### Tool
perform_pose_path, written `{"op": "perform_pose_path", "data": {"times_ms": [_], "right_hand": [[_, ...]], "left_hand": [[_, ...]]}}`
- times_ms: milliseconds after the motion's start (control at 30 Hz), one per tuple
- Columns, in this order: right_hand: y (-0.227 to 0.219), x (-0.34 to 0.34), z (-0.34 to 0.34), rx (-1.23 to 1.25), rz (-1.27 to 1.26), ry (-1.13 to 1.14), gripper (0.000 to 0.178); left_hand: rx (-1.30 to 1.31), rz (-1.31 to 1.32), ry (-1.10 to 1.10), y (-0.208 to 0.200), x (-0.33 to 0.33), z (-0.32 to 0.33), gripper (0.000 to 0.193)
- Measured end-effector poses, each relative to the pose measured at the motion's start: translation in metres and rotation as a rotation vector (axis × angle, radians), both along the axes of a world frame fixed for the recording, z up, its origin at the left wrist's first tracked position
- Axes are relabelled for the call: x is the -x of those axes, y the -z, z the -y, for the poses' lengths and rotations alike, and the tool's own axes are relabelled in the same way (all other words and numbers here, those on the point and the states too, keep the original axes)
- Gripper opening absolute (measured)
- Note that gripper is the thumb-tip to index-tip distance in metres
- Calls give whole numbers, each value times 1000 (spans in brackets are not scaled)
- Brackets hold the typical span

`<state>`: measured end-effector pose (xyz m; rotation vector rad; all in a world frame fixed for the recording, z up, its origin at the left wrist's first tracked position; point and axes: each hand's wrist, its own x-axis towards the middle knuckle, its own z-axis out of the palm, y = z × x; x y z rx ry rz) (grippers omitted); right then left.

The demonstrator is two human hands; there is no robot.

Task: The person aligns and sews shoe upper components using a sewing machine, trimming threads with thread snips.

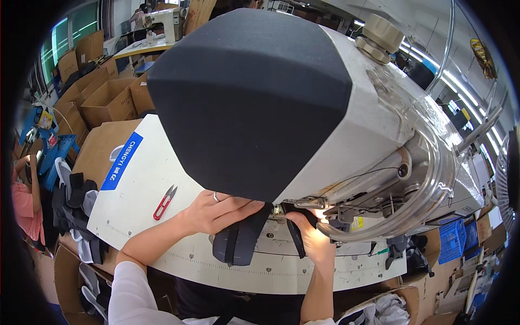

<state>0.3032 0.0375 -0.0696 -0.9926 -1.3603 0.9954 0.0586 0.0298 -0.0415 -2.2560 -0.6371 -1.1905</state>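
An industrial sewing machine (374,103) with a dark head cover fills the middle of the view and hides its needle area from above. My left hand (219,214), a ring on one finger, is closed over a dark grey padded piece (244,246) with a black band along it. Its fingertips reach under the machine head and are partly hidden. Close to the lit stitching area, my right hand (317,238) pinches a black strap (295,235) that hangs toward me. The strap's upper end disappears under the machine.
Red-handled thread snips (162,204) lie on the white machine table (141,216), left of my forearm. Cardboard boxes (111,100) and stacked dark and white pieces (76,200) stand at the left. Another person (28,200) sits at the far left. A blue crate (454,241) is at the right.
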Motion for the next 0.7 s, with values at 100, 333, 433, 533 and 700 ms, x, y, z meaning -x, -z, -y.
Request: {"op": "perform_pose_path", "data": {"times_ms": [100,333,433,533,700], "right_hand": [[20,-19,-14,-65,210,177,47],[22,-18,10,229,-232,174,28],[3,9,39,38,-137,229,19],[-3,2,40,-248,353,168,19],[-14,-4,39,-586,827,185,37]], "left_hand": [[-16,10,11,-2,-7,-2,33],[396,198,229,9,-6,-5,36],[431,203,257,4,-8,-2,40],[520,231,278,8,-3,-1,43],[543,328,315,7,-3,-1,43]]}}
